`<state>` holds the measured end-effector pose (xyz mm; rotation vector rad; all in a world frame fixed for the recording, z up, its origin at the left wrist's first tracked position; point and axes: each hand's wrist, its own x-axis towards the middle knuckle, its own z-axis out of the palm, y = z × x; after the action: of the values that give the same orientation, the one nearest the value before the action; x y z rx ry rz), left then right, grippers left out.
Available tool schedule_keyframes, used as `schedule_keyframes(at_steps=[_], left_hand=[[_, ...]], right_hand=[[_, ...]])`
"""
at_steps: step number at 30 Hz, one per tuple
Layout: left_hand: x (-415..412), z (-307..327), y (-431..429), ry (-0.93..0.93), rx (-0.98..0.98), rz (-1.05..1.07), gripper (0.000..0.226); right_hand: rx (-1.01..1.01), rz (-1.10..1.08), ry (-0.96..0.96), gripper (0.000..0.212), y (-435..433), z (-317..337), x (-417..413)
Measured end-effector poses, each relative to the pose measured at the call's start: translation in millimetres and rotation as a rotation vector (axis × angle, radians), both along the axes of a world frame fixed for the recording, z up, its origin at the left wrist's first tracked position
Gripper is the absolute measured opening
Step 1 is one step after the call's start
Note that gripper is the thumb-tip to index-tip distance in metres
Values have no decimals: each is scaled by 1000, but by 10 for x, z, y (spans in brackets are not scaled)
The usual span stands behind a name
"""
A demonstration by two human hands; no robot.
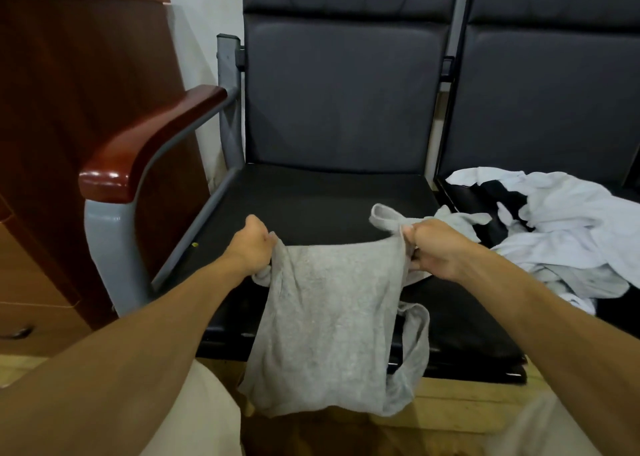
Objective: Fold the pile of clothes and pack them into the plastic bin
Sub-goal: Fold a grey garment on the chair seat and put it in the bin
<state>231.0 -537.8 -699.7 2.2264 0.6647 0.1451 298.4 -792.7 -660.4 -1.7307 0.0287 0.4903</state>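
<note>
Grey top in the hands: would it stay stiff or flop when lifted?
Probably floppy: the grey top sags between the left hand and right hand and hangs limp below. Likely light: gripping just its upper edge holds it up. Being cloth, hardly fragile.

I see a left arm (pixel 138 334) and a right arm (pixel 536 317), both bare as far as I can see. The left hand (pixel 251 244) and right hand (pixel 434 251) are bare too. Low down, pale cream cloth (pixel 201 417) covers both legs, plain and soft-looking. I cannot tell if it is shorts or trousers.
</note>
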Motion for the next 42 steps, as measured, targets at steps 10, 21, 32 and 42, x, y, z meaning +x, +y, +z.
schedule_keyframes(at_steps=[10, 21, 32, 42], left_hand=[[-38, 128, -198, -128, -4, -11, 16], [-402, 183, -179, 245, 24, -535, 35], [-427, 81, -295, 434, 504, -834, 58], [-104, -161, -221, 577, 600, -773, 67]], right_hand=[[175, -270, 324, 31, -531, -67, -166], [-404, 297, 224, 26, -756, -21, -475], [-856, 730, -648, 27, -637, -69, -428], [-1121, 960, -391, 54, -428, -89, -261]])
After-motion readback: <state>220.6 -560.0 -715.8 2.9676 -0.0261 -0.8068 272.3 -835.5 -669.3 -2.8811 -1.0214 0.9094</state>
